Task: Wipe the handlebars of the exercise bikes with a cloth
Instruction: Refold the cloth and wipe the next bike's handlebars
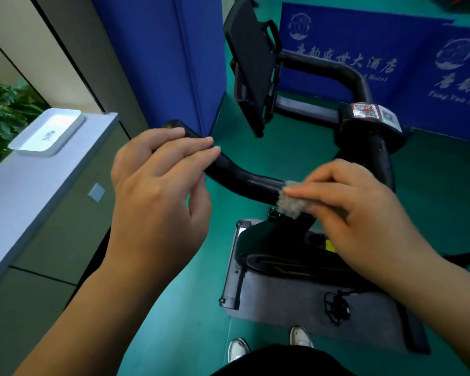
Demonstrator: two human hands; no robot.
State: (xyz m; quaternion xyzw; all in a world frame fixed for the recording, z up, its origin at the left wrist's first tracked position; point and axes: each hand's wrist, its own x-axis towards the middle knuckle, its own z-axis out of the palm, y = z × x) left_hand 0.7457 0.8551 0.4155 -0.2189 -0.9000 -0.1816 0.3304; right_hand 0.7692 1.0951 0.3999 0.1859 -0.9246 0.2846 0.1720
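Tray (pixel 47 132), white and shallow, sits far left on the grey table (pixel 25 196), well apart from the work; nothing there is at risk. Moving right, the left hand (pixel 158 191) lies over the near-left arm of the black handlebar (pixel 242 180), fingers fairly straight across the top of the bar and the thumb hanging below it; whether the thumb closes under the bar I cannot tell, so it looks more like a steadying rest than a firm grasp; if the bar is pushed hard, that hand could slide toward the bar's far-left tip. Further right, the right hand (pixel 356 213) presses a small grey cloth (pixel 289 200) against the bar where it bends toward the stem, fingers extended flat on top of the cloth and thumb out of sight; the cloth is bunched and covers only a short patch, so it may roll out from under the fingertips and drop onto the bike's base (pixel 310 308) or the green floor (pixel 174 308); the underside of the bar may also go unwiped. Far right of centre, the tablet holder (pixel 251 66) and the stickered clamp (pixel 369 115) stand close to the wiping path; a long stroke could snag the cloth there.
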